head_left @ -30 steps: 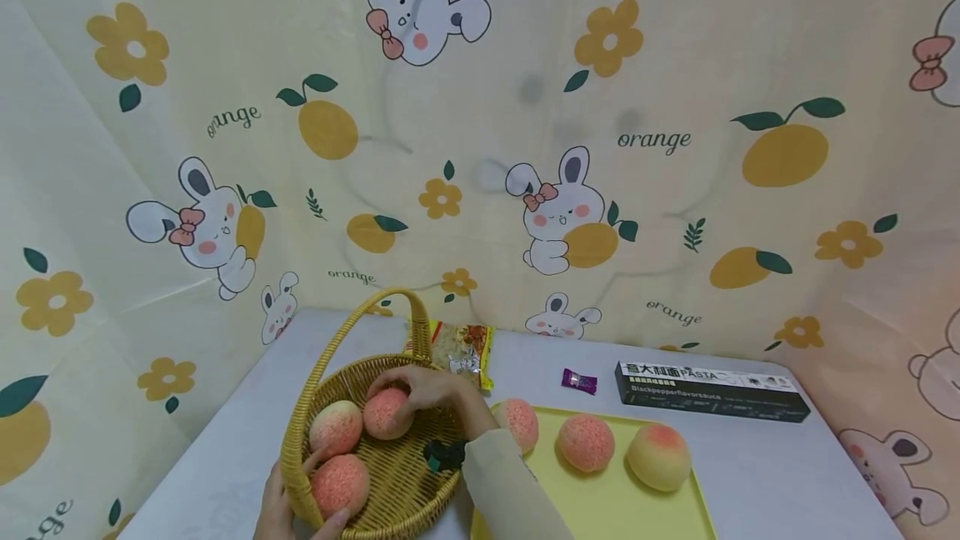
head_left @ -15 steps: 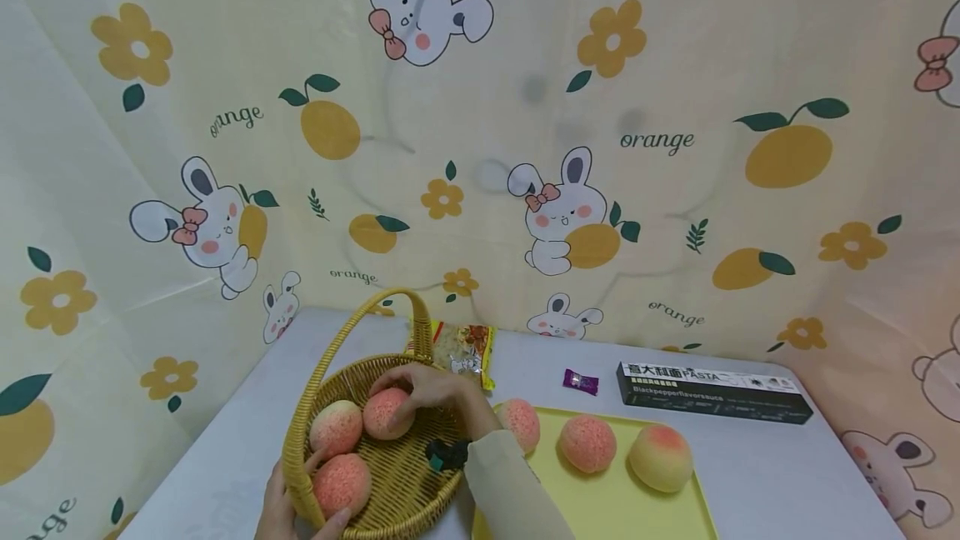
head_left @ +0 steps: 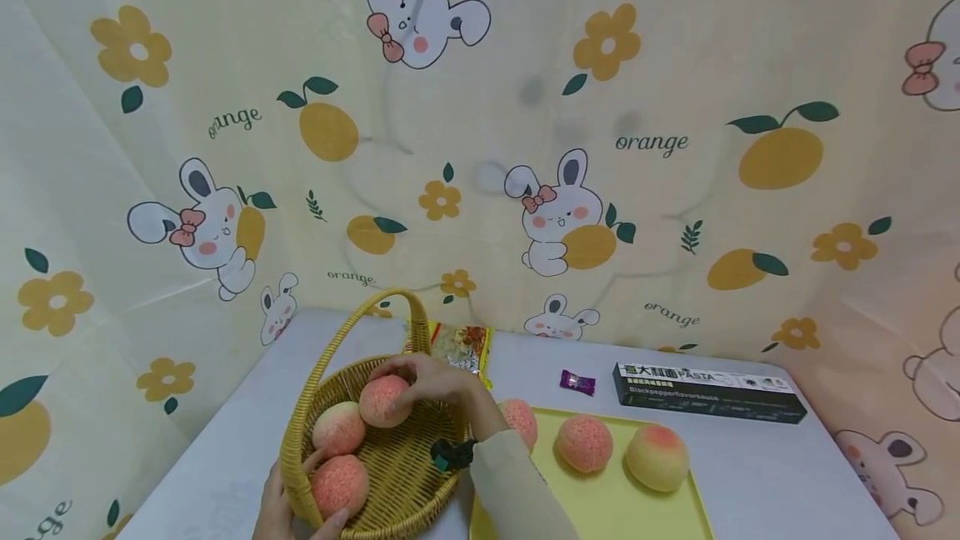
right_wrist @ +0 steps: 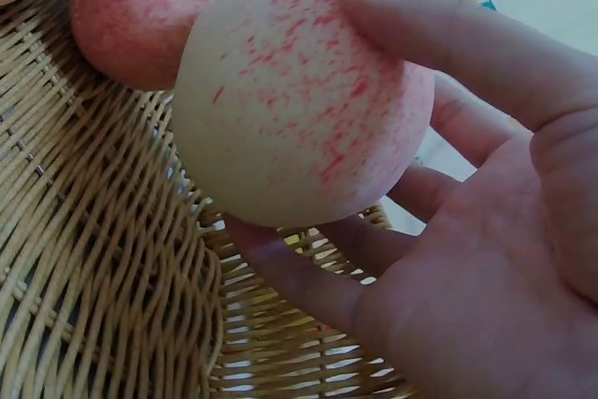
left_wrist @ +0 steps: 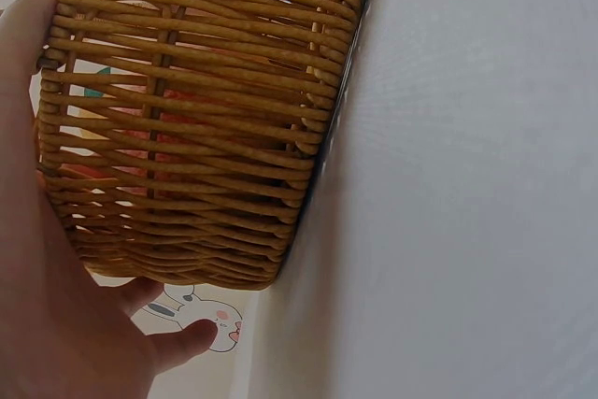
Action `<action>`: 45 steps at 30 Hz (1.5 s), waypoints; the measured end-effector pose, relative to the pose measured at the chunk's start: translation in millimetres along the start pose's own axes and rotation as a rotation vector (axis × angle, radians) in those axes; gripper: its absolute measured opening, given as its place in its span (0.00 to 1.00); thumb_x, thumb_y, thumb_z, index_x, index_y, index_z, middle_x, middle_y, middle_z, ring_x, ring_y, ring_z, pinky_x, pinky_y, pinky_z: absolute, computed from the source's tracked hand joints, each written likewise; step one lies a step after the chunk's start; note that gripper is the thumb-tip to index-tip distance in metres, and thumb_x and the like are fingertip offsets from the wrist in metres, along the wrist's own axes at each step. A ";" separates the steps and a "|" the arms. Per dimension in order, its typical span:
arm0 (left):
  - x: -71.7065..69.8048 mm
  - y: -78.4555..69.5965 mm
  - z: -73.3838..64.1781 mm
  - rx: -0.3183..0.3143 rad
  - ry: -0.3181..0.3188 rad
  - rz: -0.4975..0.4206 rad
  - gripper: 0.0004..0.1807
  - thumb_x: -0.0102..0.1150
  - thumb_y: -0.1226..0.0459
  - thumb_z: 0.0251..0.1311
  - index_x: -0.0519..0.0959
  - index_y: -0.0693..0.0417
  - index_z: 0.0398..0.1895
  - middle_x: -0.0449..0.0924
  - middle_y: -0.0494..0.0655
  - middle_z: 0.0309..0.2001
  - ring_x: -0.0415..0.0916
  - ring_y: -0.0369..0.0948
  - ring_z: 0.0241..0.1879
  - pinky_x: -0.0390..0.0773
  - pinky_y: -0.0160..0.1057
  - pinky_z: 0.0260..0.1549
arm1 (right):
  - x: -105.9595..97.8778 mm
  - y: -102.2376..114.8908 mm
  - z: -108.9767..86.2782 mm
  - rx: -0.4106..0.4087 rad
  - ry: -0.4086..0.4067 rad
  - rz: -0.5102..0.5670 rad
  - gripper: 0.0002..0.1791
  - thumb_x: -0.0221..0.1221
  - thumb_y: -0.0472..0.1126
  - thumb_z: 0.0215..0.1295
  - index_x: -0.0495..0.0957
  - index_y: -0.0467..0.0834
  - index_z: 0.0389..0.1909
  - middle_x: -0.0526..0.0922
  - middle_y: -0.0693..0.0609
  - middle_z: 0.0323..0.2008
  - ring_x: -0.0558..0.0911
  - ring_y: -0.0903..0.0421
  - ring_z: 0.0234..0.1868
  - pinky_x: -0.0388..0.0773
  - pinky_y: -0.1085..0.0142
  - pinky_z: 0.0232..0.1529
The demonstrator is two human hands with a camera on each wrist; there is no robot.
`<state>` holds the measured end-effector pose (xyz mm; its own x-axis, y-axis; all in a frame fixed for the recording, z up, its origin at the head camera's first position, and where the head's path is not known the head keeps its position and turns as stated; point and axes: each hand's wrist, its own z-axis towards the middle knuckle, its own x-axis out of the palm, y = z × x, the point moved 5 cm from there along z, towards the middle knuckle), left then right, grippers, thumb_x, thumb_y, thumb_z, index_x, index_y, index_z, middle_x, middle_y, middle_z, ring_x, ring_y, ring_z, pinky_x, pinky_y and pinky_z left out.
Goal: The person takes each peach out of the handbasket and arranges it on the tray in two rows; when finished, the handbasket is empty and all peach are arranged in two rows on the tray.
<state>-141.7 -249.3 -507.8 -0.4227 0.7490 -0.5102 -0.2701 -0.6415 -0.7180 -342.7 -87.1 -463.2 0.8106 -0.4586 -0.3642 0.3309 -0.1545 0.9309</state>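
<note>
My right hand (head_left: 437, 382) holds a pink-and-cream peach (right_wrist: 290, 109) between thumb and fingers, inside a wicker basket (head_left: 405, 486) with a tall arched handle. Right beside that fruit is a paler peach (head_left: 339, 428). A third, pinker peach (head_left: 341, 486) sits nearer the front of the basket. At the basket's left side, my left hand (head_left: 276, 507) grips the rim by the foot of the handle, with fingertips reaching over it. In the left wrist view, the same hand spans the woven wall (left_wrist: 196, 119), and red fruit shows through the gaps.
A yellow tray (head_left: 600, 515) to the right carries a partly hidden peach (head_left: 521, 422), a pink peach (head_left: 584, 443) and a yellowish one (head_left: 657, 457). Behind stand a black pasta box (head_left: 708, 394), a purple-wrapped sweet (head_left: 577, 382) and a yellow food packet (head_left: 461, 347).
My right hand has raised its peach slightly, up and a little to the left within the basket. My left hand and the basket stay in place.
</note>
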 end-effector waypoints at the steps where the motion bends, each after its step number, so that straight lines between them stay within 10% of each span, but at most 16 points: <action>1: -0.1 -0.4 0.1 -0.001 0.002 -0.001 0.38 0.77 0.67 0.47 0.74 0.62 0.65 0.61 0.65 0.64 0.59 0.57 0.60 0.71 0.68 0.42 | -0.7 0.6 -0.4 -0.008 -0.002 0.008 0.28 0.68 0.31 0.58 0.77 0.40 0.62 0.80 0.57 0.56 0.77 0.64 0.54 0.75 0.69 0.54; 24: -1.8 -1.7 0.5 0.002 0.007 0.036 0.37 0.78 0.64 0.45 0.76 0.65 0.62 0.62 0.67 0.62 0.60 0.61 0.59 0.71 0.72 0.39 | -21.6 42.0 -51.7 -0.048 -0.143 0.009 0.27 0.68 0.33 0.61 0.77 0.39 0.62 0.76 0.52 0.61 0.77 0.58 0.52 0.76 0.64 0.52; 45: -1.0 -1.4 0.7 -0.085 0.029 0.020 0.38 0.76 0.60 0.50 0.74 0.64 0.65 0.59 0.65 0.66 0.57 0.63 0.62 0.70 0.73 0.42 | -31.6 50.8 -152.7 0.030 -0.310 0.026 0.28 0.69 0.36 0.59 0.77 0.46 0.62 0.77 0.51 0.60 0.74 0.47 0.58 0.76 0.53 0.53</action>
<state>-141.5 -249.2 -505.9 -0.4021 0.7415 -0.5372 -0.1871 -0.6408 -0.7446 -277.7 53.2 -408.5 0.6312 -0.7069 -0.3191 0.2939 -0.1628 0.9419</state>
